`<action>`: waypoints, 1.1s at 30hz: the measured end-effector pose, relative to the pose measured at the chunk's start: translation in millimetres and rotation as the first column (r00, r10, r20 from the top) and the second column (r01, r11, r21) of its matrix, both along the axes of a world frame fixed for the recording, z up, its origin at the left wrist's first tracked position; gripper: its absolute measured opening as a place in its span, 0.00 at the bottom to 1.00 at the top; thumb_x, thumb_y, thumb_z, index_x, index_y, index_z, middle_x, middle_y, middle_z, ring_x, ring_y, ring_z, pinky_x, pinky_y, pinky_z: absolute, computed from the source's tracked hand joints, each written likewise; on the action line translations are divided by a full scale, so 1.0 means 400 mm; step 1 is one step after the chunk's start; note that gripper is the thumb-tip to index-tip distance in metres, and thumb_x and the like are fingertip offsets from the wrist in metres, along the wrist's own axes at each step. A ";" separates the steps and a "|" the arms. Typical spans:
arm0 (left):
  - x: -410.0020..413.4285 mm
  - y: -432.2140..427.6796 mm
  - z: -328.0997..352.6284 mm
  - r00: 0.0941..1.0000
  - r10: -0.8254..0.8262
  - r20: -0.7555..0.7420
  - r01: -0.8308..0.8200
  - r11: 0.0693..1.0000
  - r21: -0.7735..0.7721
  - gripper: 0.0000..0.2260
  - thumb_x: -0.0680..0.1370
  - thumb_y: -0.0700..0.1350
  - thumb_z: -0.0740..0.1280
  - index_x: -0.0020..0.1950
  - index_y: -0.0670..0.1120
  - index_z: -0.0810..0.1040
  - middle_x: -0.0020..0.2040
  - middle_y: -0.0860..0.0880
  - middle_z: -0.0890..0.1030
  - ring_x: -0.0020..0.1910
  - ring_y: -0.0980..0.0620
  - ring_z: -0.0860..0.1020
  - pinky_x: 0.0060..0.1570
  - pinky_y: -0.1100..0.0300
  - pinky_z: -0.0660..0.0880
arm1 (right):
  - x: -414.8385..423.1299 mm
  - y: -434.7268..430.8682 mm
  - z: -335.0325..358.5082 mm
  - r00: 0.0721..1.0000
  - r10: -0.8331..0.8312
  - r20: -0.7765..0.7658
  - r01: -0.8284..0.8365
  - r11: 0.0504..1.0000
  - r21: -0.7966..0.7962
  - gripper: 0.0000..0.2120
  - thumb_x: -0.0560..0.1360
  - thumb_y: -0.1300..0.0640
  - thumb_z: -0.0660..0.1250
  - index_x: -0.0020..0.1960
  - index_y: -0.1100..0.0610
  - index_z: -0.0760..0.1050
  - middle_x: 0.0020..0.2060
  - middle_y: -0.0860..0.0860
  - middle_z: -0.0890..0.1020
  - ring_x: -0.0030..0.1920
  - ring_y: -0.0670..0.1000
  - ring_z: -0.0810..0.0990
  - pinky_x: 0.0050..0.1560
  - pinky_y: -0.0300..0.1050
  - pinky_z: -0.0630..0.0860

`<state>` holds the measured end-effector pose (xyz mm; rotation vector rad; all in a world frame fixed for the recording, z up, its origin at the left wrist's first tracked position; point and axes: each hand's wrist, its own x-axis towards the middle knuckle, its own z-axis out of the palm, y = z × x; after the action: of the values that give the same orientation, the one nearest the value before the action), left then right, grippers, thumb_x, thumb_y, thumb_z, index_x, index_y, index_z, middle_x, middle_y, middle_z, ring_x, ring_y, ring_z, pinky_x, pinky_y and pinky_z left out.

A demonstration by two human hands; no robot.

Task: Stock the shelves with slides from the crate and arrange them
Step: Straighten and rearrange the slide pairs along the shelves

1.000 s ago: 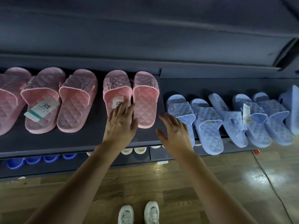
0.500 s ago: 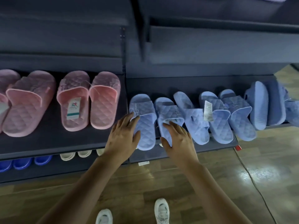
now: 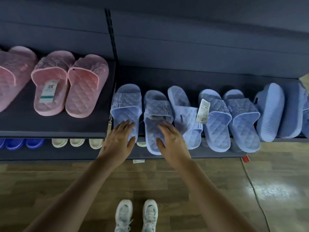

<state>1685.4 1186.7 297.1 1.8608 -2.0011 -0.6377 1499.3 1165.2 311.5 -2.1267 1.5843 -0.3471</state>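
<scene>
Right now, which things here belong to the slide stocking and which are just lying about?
In the job: left hand; right hand; leftmost pale blue quilted slide; second pale blue quilted slide; pink quilted slides.
Lying about: white sneakers; small red tag; cream slides on the lower shelf.

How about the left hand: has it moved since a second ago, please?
Yes. The left hand moved right, past the shelf upright: from the tagged pink slide onto the leftmost blue slide.
</scene>
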 end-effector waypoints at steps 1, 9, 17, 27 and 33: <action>-0.002 -0.004 -0.005 1.000 -0.006 0.001 0.006 1.000 -0.008 0.20 0.76 0.39 0.66 0.68 0.39 0.70 0.68 0.39 0.70 0.69 0.41 0.68 0.65 0.49 0.65 | 0.003 -0.012 -0.010 1.000 0.012 -0.010 -0.013 1.000 -0.026 0.21 0.75 0.62 0.64 0.67 0.63 0.69 0.70 0.58 0.67 0.66 0.59 0.70 0.60 0.51 0.71; 0.011 -0.010 -0.040 0.999 -0.044 0.029 0.045 0.998 -0.039 0.20 0.74 0.38 0.67 0.66 0.37 0.71 0.66 0.40 0.72 0.66 0.41 0.70 0.63 0.49 0.67 | 0.026 -0.062 -0.084 0.975 0.024 -0.222 -0.065 0.981 -0.180 0.21 0.66 0.63 0.71 0.57 0.68 0.75 0.60 0.59 0.76 0.58 0.62 0.76 0.56 0.55 0.77; 0.019 0.001 -0.037 0.998 -0.063 0.022 0.063 0.998 -0.005 0.20 0.76 0.40 0.65 0.68 0.40 0.69 0.69 0.43 0.69 0.69 0.45 0.67 0.65 0.53 0.65 | 0.004 0.005 -0.089 0.997 0.042 -0.064 -0.061 0.938 -0.341 0.16 0.60 0.73 0.72 0.46 0.62 0.80 0.47 0.53 0.82 0.42 0.55 0.81 0.43 0.45 0.79; 0.021 0.004 -0.042 0.997 -0.068 0.034 0.069 0.997 -0.025 0.20 0.75 0.47 0.58 0.64 0.39 0.73 0.64 0.41 0.74 0.63 0.42 0.73 0.59 0.50 0.70 | 0.022 -0.043 -0.092 0.995 -0.074 0.059 0.088 0.953 -0.291 0.11 0.64 0.65 0.75 0.46 0.60 0.80 0.38 0.55 0.83 0.38 0.58 0.81 0.33 0.46 0.78; 0.018 0.002 -0.043 0.996 -0.072 0.044 0.072 0.997 -0.002 0.26 0.73 0.52 0.51 0.64 0.40 0.73 0.65 0.42 0.73 0.65 0.43 0.72 0.60 0.49 0.70 | 0.023 0.026 -0.115 0.974 -0.174 0.144 0.205 0.948 -0.242 0.11 0.68 0.53 0.72 0.44 0.60 0.81 0.41 0.53 0.81 0.39 0.54 0.77 0.37 0.40 0.72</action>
<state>1692.7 1187.3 279.8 1.8229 -2.1041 -0.6168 1508.6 1175.8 265.4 -2.0927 1.7569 -0.7681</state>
